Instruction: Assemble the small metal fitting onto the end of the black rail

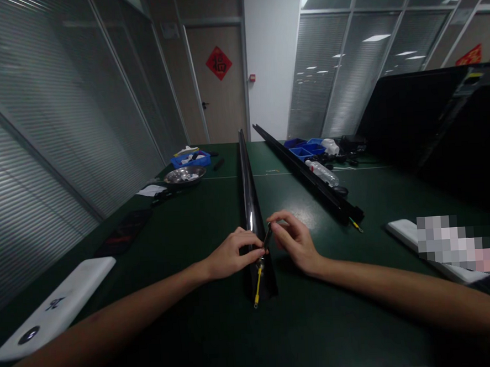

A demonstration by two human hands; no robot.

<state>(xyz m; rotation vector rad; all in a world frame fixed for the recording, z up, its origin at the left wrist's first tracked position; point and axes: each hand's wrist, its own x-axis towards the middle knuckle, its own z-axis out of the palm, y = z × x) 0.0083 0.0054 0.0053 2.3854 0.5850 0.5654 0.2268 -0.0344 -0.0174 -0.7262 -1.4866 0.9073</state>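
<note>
A long black bar (247,183) lies lengthwise on the dark green table (187,320), its near end in front of me. A yellow wire (258,285) hangs from that near end. My left hand (233,254) is closed, pinching the bar's near end where the wire is fastened. My right hand (295,238) is closed in a pinch on a small dark tool (267,235) that points down at the same spot. The two hands almost touch.
A second black bar (306,174) lies to the right, a plastic bottle (322,172) beside it. Blue bins (305,148) and a metal bowl (184,175) stand at the back. A white flat device (57,306) lies near left, a black phone (125,230) behind it, a large black panel (432,116) right.
</note>
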